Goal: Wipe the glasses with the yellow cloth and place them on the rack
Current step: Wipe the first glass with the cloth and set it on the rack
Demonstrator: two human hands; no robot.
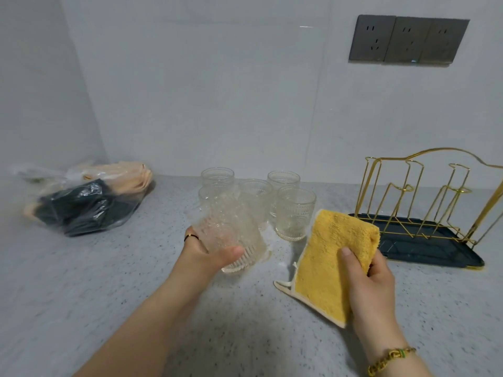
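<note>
My left hand (206,251) grips a clear textured glass (231,232), lifted and tilted above the counter, blurred by motion. My right hand (373,278) holds the yellow cloth (329,257), thumb pressed on its front, to the right of the glass and apart from it. Several more clear textured glasses (295,210) stand upright in a group behind the held one. The gold wire rack (424,194) on a dark tray (435,254) stands at the right, with no glass on its prongs.
A clear plastic bag (84,202) with dark and peach items lies at the back left. Grey wall sockets (408,39) sit high on the right wall. The speckled grey counter (109,281) spreads in front.
</note>
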